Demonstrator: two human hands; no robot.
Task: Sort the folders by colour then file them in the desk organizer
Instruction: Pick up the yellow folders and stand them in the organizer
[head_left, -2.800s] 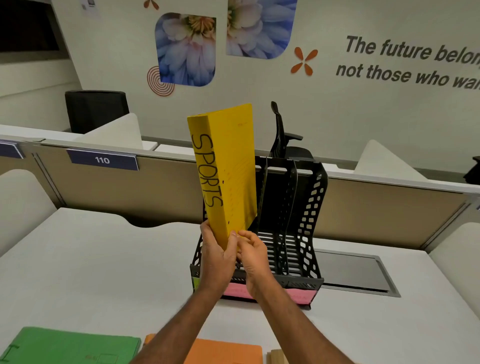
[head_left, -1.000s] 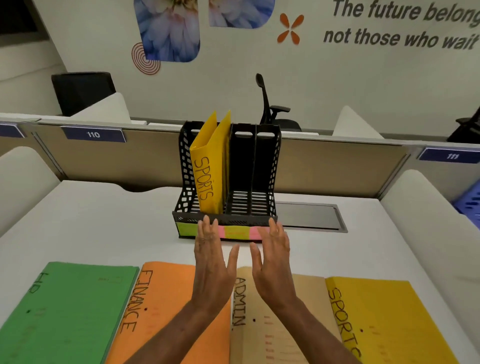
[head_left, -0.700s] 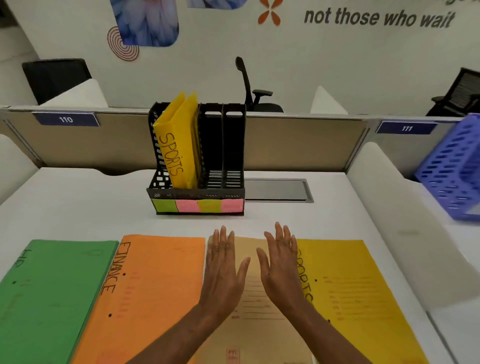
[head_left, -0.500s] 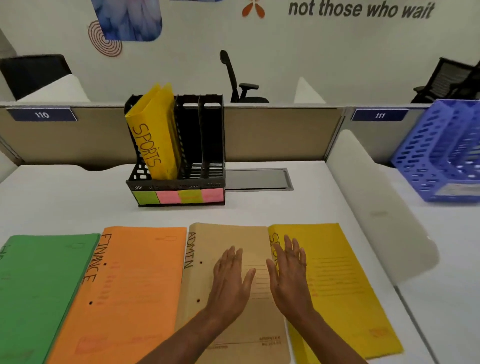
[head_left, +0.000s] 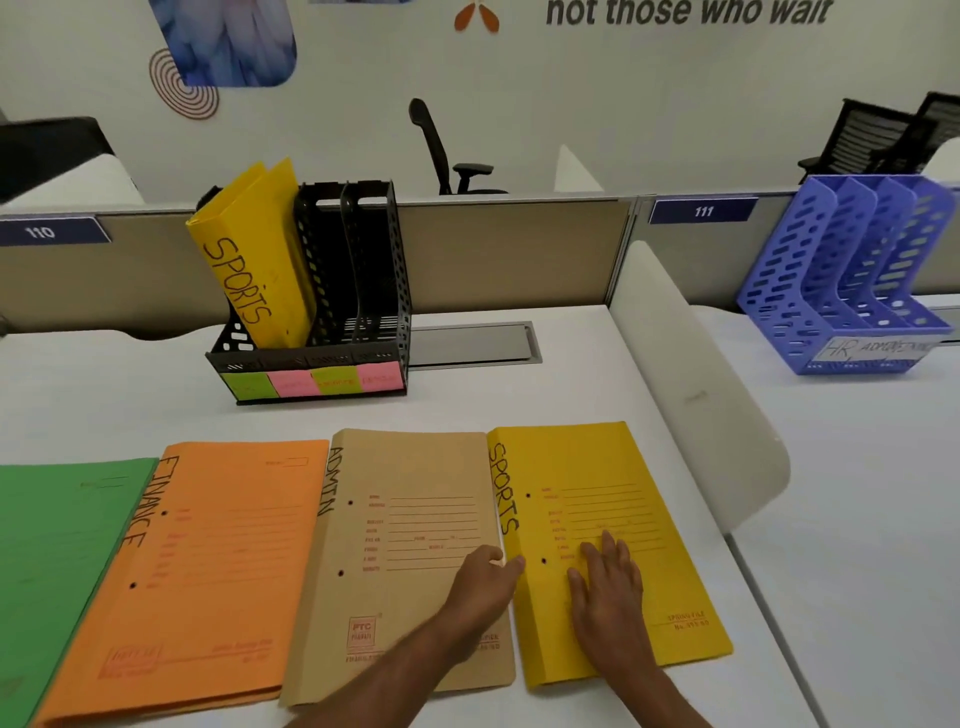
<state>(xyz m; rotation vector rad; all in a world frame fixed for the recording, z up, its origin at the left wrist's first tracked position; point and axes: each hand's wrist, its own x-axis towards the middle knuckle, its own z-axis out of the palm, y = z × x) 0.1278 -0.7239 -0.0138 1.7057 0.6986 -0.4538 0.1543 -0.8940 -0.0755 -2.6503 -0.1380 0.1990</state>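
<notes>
Left grip (head_left: 487, 578) curled, knuckles up; right grip (head_left: 607, 586) flat, palm down.

We record one wide-angle view, worn at head height, facing forward and down across the white desk (head_left: 130, 395). The tan card folder (head_left: 415, 467) lies close beneath the lens; the black perforated plastic organizer (head_left: 363, 291) stands farther off, with the white lettered wall (head_left: 571, 104) beyond it.
</notes>
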